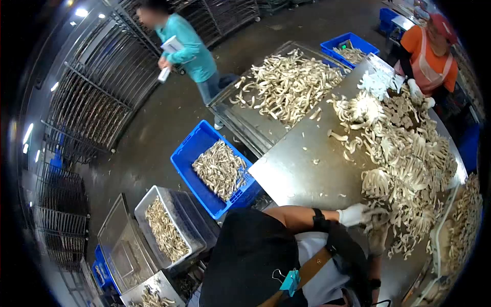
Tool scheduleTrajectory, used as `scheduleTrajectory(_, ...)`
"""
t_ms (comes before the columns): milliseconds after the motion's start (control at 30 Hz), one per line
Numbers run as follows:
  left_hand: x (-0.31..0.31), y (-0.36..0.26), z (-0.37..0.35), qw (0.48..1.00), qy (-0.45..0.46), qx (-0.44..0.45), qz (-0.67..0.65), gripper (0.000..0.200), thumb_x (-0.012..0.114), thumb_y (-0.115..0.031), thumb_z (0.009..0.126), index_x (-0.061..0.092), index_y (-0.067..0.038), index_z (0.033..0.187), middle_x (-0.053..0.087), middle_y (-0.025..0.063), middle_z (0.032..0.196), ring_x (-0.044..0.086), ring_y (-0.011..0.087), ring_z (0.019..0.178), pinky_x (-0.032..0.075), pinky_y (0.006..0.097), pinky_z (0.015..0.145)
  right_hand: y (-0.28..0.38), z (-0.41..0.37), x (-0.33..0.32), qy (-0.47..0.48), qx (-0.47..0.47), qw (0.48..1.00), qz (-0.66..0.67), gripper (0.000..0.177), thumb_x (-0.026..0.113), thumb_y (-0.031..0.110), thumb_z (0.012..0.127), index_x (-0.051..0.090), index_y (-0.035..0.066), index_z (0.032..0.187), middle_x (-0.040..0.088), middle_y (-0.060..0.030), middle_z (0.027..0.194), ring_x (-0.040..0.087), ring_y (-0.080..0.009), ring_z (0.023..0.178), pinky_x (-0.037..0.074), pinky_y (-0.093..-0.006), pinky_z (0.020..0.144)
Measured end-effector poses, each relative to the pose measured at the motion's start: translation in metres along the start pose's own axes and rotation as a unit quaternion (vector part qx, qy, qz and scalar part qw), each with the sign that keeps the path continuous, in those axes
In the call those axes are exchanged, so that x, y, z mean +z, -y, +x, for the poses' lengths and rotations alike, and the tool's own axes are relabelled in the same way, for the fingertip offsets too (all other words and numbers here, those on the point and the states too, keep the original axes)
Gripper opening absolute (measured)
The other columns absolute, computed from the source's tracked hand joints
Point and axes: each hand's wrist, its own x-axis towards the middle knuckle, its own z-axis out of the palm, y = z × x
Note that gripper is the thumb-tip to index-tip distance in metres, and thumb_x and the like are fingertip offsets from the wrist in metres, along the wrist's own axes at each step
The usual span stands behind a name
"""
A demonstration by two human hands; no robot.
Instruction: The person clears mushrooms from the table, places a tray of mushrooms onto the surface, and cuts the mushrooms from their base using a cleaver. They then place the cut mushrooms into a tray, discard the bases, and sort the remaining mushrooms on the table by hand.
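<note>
My left hand (353, 214), in a white glove with a dark band at the wrist, reaches across the metal table (296, 169). Its fingers are closed round a greyish mushroom cluster (376, 217). Just below, my right hand (377, 239) is closed at the same cluster; its fingers are blurred, and where they meet the cluster is hard to tell. Beside both hands spreads a big heap of pale mushrooms (409, 169), some in fan-shaped clumps. A few loose stems lie on the metal.
Mushroom pieces cover a neighbouring tray table (255, 125). A blue crate (185, 156) and a grey tub (145, 200) hold more. A co-worker in orange (434, 61) handles mushrooms at the far end. Another person (186, 48) stands beside racks (92, 87).
</note>
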Motion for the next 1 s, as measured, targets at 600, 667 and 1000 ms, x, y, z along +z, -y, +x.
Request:
scheduleTrajectory(600, 0.004, -0.103, -0.004, 0.802, -0.121, -0.117, 0.573, 0.059, 0.062, -0.026, 0.079, 0.041, 0.001, 0.128, 0.061, 0.0203, 0.099, 0.059, 0.0329, 0.089, 0.048, 0.0386, 0.081, -0.027, 0.007, -0.072, -0.202, -0.051, 0.888, -0.409, 0.08, 0.07, 0.031, 0.077, 0.027, -0.004, 0.136, 0.038, -0.0266, 0.132, 0.039, -0.0382, 0.123, 0.039, -0.0408, 0.099)
scheduleTrajectory(667, -0.031, -0.105, 0.011, 0.7, -0.158, 0.051, 0.694, 0.063, 0.064, -0.028, 0.077, 0.04, -0.002, 0.129, 0.056, 0.0229, 0.111, 0.056, 0.0368, 0.097, 0.045, 0.0421, 0.087, 0.033, 0.012, -0.039, -0.21, -0.056, 0.786, -0.579, 0.064, 0.066, 0.026, 0.08, 0.035, -0.002, 0.13, 0.046, -0.0202, 0.111, 0.047, -0.0304, 0.099, 0.044, -0.0383, 0.086)
scheduleTrajectory(1000, -0.071, -0.098, 0.143, 0.589, 0.179, -0.332, 0.714, 0.059, 0.054, -0.031, 0.086, 0.032, -0.009, 0.136, 0.043, 0.0213, 0.131, 0.048, 0.0342, 0.117, 0.041, 0.0404, 0.097, 0.034, 0.031, 0.019, 0.126, 0.027, 0.926, -0.355, 0.05, 0.048, 0.028, 0.093, 0.032, 0.007, 0.135, 0.041, -0.0143, 0.133, 0.044, -0.0269, 0.116, 0.032, -0.0363, 0.103)
